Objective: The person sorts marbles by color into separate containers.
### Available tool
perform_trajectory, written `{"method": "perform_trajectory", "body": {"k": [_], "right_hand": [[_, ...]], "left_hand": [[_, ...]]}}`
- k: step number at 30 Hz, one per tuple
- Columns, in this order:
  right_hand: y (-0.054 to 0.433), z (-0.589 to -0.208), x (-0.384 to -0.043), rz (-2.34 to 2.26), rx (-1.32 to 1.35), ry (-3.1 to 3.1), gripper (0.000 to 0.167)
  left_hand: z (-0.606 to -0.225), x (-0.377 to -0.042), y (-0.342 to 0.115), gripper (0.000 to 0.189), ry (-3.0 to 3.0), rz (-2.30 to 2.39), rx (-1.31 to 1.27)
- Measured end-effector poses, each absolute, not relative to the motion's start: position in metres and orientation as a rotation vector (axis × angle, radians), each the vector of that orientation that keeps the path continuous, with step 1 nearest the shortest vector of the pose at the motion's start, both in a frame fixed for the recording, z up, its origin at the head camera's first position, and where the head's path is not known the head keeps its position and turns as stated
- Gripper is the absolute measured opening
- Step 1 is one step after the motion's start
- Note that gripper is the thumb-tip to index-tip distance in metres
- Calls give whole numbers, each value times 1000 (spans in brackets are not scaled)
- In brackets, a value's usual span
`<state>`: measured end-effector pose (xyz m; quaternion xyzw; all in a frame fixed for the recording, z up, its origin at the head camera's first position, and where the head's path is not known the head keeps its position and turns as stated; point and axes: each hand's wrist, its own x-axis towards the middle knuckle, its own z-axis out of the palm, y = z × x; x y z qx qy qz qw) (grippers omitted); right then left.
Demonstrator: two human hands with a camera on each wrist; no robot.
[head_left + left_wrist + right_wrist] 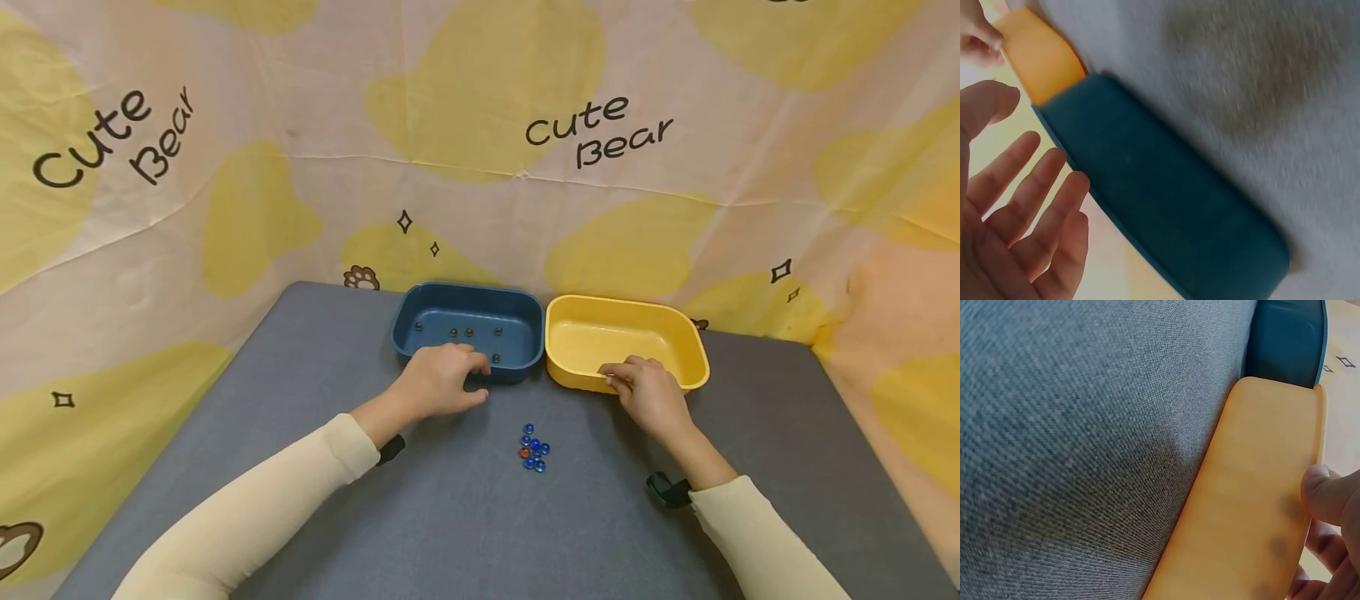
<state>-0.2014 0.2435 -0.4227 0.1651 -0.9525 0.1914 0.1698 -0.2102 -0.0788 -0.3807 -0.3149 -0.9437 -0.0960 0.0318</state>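
Observation:
My left hand [440, 379] hovers at the near rim of the blue bin [525, 371], thumb and fingers spread apart and nothing between them. Several brown marbles [498, 332] lie inside that bin. At the near rim of the yellow bin [570, 379], my right hand [651, 396] pinches the edge, thumb [1317, 481] on the outer side and fingers over the inner side. No marbles show in the yellow bin. Between the hands, closer to me, a small cluster of blue marbles [536, 444] sits on the table with one red marble [524, 452].
Both bins stand side by side toward the back of the grey cloth-covered table [450, 533]. A patterned curtain [480, 208] with printed lettering hangs right behind them and along both sides. Dark straps [667, 490] circle the wrists.

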Motion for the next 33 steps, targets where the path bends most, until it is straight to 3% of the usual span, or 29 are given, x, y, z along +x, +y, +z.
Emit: {"method": "perform_trajectory", "body": {"k": [16, 33], "right_hand": [[244, -425, -202, 545, 477, -2694, 15], [244, -425, -203, 541, 472, -2704, 15]], "left_hand": [[-405, -179, -56, 24, -2943, -381, -1130], [-422, -173, -34, 17, -2992, -406, -1219]]}}
